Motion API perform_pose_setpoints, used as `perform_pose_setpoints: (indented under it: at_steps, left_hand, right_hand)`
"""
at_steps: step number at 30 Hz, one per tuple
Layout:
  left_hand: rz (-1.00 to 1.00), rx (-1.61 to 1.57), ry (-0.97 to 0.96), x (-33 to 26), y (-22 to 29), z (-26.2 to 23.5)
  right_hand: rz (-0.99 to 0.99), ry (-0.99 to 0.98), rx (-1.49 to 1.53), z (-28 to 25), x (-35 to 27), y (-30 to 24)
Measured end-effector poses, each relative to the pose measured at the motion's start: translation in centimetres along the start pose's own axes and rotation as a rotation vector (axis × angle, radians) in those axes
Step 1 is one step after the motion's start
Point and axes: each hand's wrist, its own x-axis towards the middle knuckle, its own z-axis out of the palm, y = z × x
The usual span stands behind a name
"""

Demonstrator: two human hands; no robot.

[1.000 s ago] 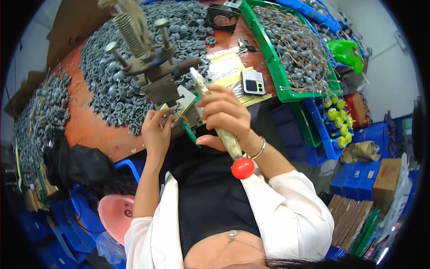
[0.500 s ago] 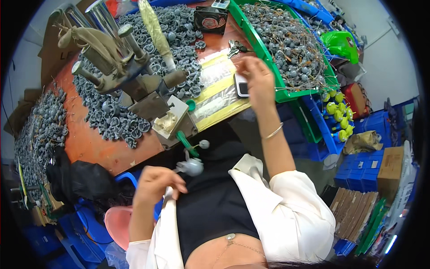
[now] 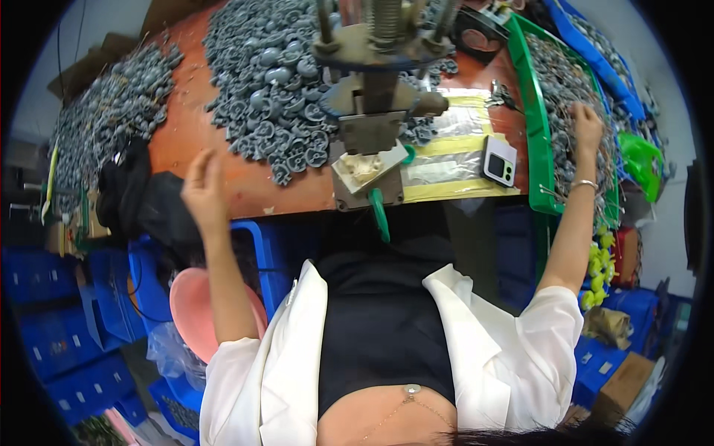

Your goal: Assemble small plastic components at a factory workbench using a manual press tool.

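Observation:
My left hand (image 3: 204, 189) is raised above the bare orange tabletop at the left, its fingers stretched and slightly apart, with nothing visible in them. My right hand (image 3: 588, 128) is over the green tray (image 3: 537, 119) at the right, fingers bent together; whatever they hold, if anything, is too small to make out. Grey ball-shaped parts with thin wires (image 3: 554, 70) fill that tray. Between my hands stands a metal press (image 3: 372, 97), with a pale mould block (image 3: 364, 169) beneath its head and a green handle-like strip (image 3: 378, 212) hanging at the front.
Grey cup-shaped parts (image 3: 271, 104) are heaped behind the press, and another heap of grey parts (image 3: 111, 111) lies far left. A phone (image 3: 499, 161) rests on the yellow-taped sheet (image 3: 446, 167). Keys (image 3: 502, 95) and a small fan (image 3: 476, 37) are behind it.
My left hand has moved up and left from my lap to the tabletop; the grey ball near it is gone from view. My right hand has gone from beside the phone to the green tray.

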Motion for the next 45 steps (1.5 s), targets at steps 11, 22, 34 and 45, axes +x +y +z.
perform_pose_setpoints:
  at_steps: [11, 22, 34, 45]
  left_hand:
    - [0.156, 0.660, -0.219, -4.4, 0.1, 4.7]
    - [0.089, 0.495, -0.225, -6.3, 1.1, 5.3]
    - [0.303, 0.194, -0.497, -8.1, 4.5, 12.0]
    - [0.414, 0.289, -0.437, -7.0, 3.9, 12.2]
  right_hand:
    - [-0.332, 0.349, 0.168, -6.9, 0.1, -12.8]
    - [-0.301, -0.245, 1.045, -5.3, -15.4, -15.5]
    - [0.130, -0.926, 1.436, 1.0, -27.0, -18.2]
    - [-0.077, -0.889, 1.027, 2.4, -27.7, -18.8]
